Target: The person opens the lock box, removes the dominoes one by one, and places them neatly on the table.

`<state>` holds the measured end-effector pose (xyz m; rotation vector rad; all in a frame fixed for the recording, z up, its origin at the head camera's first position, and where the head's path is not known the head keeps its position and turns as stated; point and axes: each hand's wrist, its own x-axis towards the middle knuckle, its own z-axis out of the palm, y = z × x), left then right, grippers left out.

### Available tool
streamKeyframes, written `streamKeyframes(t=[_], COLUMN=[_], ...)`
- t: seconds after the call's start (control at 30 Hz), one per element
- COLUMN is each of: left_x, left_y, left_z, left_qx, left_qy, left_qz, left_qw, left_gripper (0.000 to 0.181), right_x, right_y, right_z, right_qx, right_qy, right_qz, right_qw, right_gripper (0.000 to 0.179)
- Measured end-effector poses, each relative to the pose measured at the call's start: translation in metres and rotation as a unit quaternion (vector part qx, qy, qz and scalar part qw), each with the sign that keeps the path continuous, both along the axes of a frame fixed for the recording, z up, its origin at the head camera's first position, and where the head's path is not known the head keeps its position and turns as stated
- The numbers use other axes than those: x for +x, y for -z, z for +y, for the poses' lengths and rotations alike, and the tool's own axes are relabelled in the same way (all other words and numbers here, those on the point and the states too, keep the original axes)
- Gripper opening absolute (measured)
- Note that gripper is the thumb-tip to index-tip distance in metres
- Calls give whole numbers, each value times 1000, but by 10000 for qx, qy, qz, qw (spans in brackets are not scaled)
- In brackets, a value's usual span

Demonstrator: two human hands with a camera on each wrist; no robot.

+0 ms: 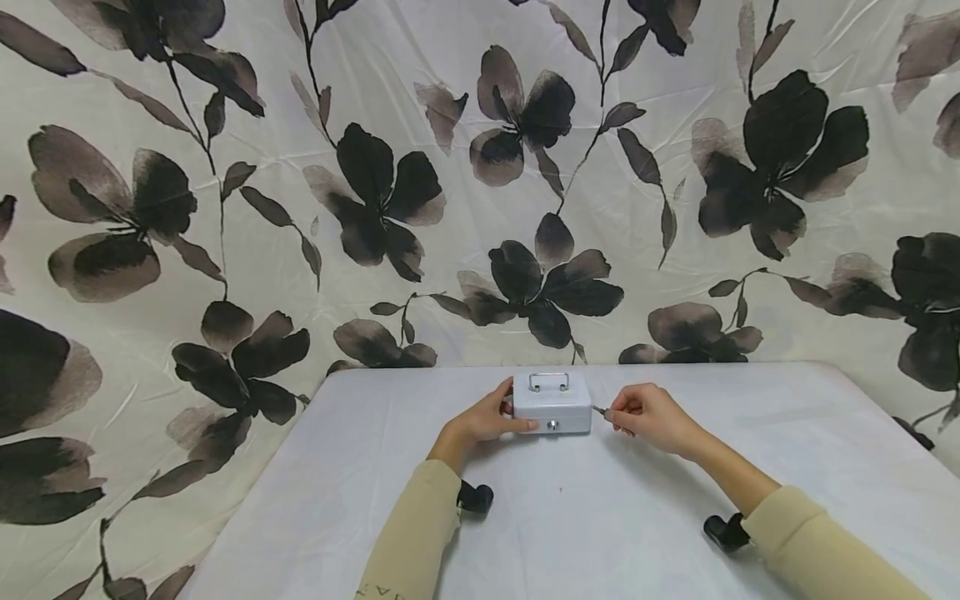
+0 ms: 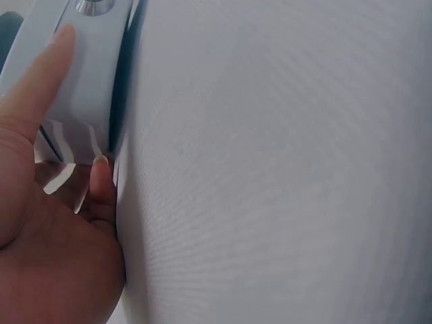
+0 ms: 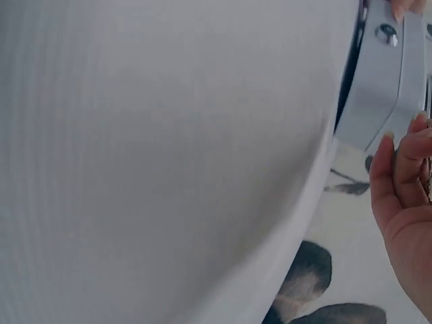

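A small light-grey cash box stands on the white-covered table, its front lock toward me and a wire carrying handle on its lid. My left hand grips the box at its left end, thumb lying across the front beside the lock and fingers round the side. Seen from the left wrist, the thumb rests on the box's face. Just off the right end, my right hand pinches a small key, its tip pointing at the box. In the right wrist view the key is mostly hidden by the fingers.
The white table spreads in front of and on both sides of the box. Its far edge lies close behind the box, against a hanging cloth with dark flowers. Black wrist cameras sit by both sleeves.
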<state>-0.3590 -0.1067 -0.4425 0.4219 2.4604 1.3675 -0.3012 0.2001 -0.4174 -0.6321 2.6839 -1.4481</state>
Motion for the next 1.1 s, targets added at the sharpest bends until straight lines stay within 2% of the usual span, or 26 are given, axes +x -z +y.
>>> streamKeyframes(t=[0.13,0.4,0.6,0.93,1.1], left_x=[1,-1,-3,-4,-4], left_y=[-2,0,2,2,3], left_z=[1,1,1,1,1], left_qx=[63,135,178,279,293], left_qy=[-10,-61,-83,4,12], left_qz=[-36,-117,-142,-37,-24], left_qw=[10000,9998,9997,9996,9996], left_gripper=[98,100,101,89,91], right_x=[4,9,10,8,7], right_y=[1,1,1,-1,-2], right_z=[-9,-24,-38,-60,-66], right_qx=[91,315,358,329,457], right_qy=[-71,-459,-643,-637,-482], right_qz=[93,394,439,551,720], right_qw=[9999,9977,9963,9959,9952], right_gripper=[11,12,15,16,15])
